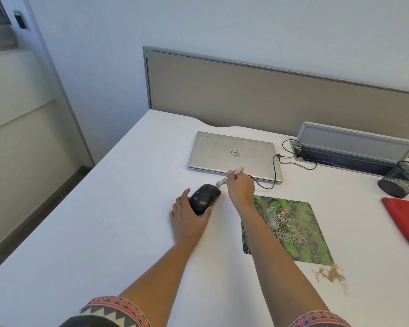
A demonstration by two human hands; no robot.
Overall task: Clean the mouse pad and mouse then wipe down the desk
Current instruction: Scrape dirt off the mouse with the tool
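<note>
A black mouse lies on the white desk, left of the green patterned mouse pad. My left hand grips the mouse from its near end, thumb on the right side and fingers on the left. My right hand holds a small white brush by the handle. Its bristles touch the far right end of the mouse. A patch of brown dust lies on the desk by the pad's near right corner.
A shut silver laptop sits behind the mouse, with a black cable running to a cable tray. A black mesh pen cup and a red cloth are at the right. A beige partition backs the desk.
</note>
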